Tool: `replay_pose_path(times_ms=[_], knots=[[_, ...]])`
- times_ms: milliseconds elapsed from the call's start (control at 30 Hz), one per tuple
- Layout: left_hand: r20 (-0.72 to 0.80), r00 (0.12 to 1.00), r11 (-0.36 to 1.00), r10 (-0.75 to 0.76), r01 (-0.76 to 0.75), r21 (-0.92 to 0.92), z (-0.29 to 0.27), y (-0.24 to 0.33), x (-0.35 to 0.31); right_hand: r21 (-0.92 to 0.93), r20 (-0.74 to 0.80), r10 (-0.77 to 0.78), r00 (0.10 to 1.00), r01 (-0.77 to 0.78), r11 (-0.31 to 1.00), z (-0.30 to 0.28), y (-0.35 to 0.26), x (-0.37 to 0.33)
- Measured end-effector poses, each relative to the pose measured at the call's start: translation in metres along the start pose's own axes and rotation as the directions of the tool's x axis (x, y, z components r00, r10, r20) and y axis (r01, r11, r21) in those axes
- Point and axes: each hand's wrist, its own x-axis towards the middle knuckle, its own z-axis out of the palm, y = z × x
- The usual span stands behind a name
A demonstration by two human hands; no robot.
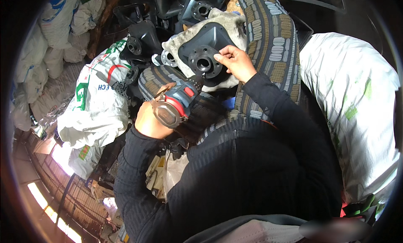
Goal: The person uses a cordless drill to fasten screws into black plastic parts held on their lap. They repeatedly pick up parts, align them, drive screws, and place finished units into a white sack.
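Note:
My left hand (147, 124) is wrapped round a cordless power drill (178, 99), dark blue-grey with red trim. Its dark nose points up and right, at the lower edge of a black part (216, 34) with a round flange (205, 61) and a hole in its centre. This part lies on an off-white padded cloth (235, 22) between my legs. My right hand (237, 63) is at the flange's right edge, thumb and forefinger pinched together. Whatever may be between those fingertips is too small to make out. Small bolt holes ring the flange.
Several similar black parts (140, 39) are heaped beyond and left of the cloth. A white printed sack (98, 98) stands to the left, and a larger white sack (350, 100) to the right. More sacks (54, 29) are stacked at the far left. My patterned trouser leg (270, 45) borders the work.

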Motion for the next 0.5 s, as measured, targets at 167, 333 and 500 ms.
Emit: replay_pose_path(times_ms=[167, 333, 500], knots=[[-0.049, 0.998, 0.999, -0.038, 0.037, -0.017, 0.007, 0.005, 0.009, -0.002, 0.009, 0.042, 0.999, -0.042, 0.999, -0.002, -0.002, 0.001], [-0.087, 0.996, 0.997, -0.019, 0.026, 0.072, 0.013, 0.003, 0.011, -0.011, 0.027, 0.066, 0.997, -0.066, 0.998, -0.003, -0.004, 0.001], [-0.185, 0.983, 0.999, -0.011, 0.016, 0.028, 0.022, 0.006, 0.0, 0.053, 0.048, 0.045, 0.998, -0.048, 0.997, -0.005, -0.009, -0.002]])
